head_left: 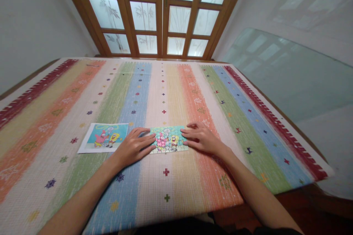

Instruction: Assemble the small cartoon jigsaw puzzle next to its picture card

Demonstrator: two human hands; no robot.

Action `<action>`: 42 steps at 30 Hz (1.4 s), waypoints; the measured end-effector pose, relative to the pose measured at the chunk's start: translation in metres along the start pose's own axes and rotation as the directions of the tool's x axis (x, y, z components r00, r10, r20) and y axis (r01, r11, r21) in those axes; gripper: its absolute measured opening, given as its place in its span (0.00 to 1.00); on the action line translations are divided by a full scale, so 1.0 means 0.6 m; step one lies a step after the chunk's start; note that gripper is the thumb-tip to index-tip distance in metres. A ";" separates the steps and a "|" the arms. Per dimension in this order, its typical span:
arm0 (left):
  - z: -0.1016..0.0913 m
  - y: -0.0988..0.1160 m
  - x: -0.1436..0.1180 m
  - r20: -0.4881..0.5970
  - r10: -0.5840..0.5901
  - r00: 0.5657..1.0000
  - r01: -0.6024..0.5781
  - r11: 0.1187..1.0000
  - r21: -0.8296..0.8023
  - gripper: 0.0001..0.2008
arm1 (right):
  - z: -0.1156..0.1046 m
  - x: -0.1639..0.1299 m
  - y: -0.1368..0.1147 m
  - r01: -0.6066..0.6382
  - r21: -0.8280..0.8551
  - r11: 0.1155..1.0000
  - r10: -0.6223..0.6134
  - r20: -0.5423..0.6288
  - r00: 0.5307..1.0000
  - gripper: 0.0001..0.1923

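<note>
A small assembled cartoon jigsaw puzzle (pixel 168 139) lies flat on the striped tablecloth (pixel 176 95). My left hand (pixel 134 147) rests palm down with its fingertips on the puzzle's left edge. My right hand (pixel 200 138) lies flat against the puzzle's right edge, fingers pointing left. Both hands have their fingers stretched out and grip nothing. A printed reference picture (pixel 105 137) with the same cartoon scene lies just left of my left hand.
The table is covered by a cloth of coloured stripes with small motifs. Wooden-framed frosted glass doors (pixel 162 11) stand behind the far edge. A glass panel (pixel 289 73) leans against the wall at the right. The table's right edge (pixel 311 161) is near.
</note>
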State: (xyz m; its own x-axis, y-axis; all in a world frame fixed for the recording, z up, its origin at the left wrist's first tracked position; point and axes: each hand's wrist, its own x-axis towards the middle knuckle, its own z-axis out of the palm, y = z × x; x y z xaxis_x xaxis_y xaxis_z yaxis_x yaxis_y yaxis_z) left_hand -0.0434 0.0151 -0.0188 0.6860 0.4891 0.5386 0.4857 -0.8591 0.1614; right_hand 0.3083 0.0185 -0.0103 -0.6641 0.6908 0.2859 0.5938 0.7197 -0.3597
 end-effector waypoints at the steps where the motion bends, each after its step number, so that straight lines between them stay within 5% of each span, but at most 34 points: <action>1: 0.000 0.000 0.000 -0.001 0.002 1.000 -0.002 1.000 0.001 0.11 | 0.000 0.000 0.000 -0.002 0.001 1.000 0.002 0.000 1.000 0.15; 34: -0.009 -0.004 -0.007 0.012 -0.060 0.998 0.060 0.998 -0.030 0.11 | -0.004 0.002 -0.001 0.005 0.037 0.999 -0.005 -0.007 1.000 0.14; 42: -0.016 -0.005 -0.010 0.033 -0.142 0.989 0.142 0.990 0.004 0.28 | -0.007 -0.002 -0.003 -0.018 0.050 0.999 0.020 -0.043 0.999 0.23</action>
State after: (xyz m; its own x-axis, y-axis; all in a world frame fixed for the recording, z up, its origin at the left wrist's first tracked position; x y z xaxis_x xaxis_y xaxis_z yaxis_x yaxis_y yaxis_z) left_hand -0.0542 0.0135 -0.0149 0.6277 0.6105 0.4830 0.5800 -0.7806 0.2328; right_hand 0.3101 0.0166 -0.0060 -0.6321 0.7072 0.3167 0.5819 0.7031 -0.4086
